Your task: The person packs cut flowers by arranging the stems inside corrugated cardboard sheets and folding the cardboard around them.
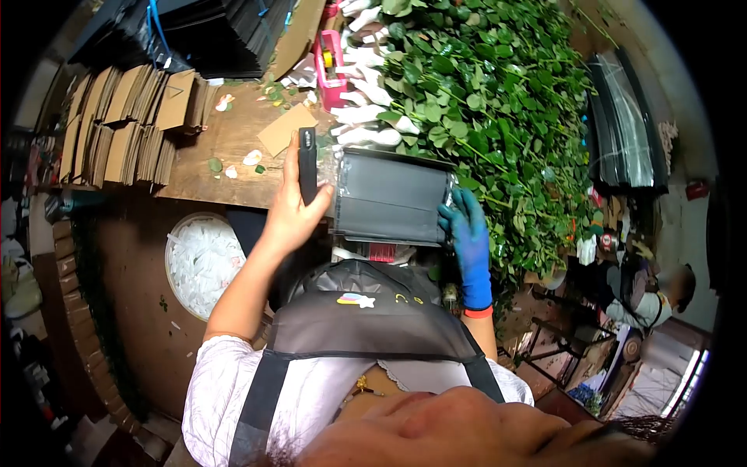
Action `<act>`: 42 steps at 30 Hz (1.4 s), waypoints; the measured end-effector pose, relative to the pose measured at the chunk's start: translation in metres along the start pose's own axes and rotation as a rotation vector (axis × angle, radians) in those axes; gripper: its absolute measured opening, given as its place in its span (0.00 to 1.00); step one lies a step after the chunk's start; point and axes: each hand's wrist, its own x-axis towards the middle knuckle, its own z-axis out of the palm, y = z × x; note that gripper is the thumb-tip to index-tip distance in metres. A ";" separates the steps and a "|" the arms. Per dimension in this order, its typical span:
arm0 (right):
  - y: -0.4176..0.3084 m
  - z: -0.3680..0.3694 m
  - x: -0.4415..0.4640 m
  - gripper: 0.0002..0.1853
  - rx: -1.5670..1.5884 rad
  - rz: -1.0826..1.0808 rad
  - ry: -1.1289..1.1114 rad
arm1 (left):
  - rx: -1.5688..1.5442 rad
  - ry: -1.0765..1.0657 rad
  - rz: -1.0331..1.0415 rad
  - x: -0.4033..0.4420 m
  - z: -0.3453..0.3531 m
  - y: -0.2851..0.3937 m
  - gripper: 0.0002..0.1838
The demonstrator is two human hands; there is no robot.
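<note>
My bare left hand [297, 214] grips a long black object [308, 165] with small white lettering at its upper end; its exact kind is unclear. Just right of it, a shallow dark grey box [393, 198] with clear plastic along its edges lies in front of my chest. My right hand [470, 241], in a blue-green glove with an orange cuff, has its fingers curled at the box's right edge. Bundles of leafy green stems [490, 101] with white-wrapped heads [366, 117] lie beyond and to the right of the box.
The wooden table [233, 140] carries stacked cardboard pieces [132, 124], a loose cardboard piece [286, 131] and scattered petals. A pink basket [330, 70] stands by the wrapped heads. Below left is a round tub [204, 265] of white scraps. Another person [646, 300] is far right.
</note>
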 end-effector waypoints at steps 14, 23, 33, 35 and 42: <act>0.010 0.027 -0.019 0.28 -1.037 -0.509 0.012 | 0.695 0.203 0.478 0.103 0.017 -0.099 0.16; 0.011 0.025 -0.018 0.28 -1.057 -0.491 -0.014 | -0.009 0.207 -0.246 0.260 0.050 -0.128 0.22; 0.010 0.025 -0.017 0.28 -1.053 -0.496 -0.016 | 0.282 0.198 -0.105 0.208 0.070 -0.124 0.19; 0.004 0.025 -0.015 0.27 -1.064 -0.499 -0.028 | 0.482 0.180 -0.074 0.207 0.065 -0.114 0.17; 0.004 0.025 -0.016 0.27 -1.042 -0.513 -0.019 | 0.542 0.005 -0.004 0.180 0.018 -0.044 0.14</act>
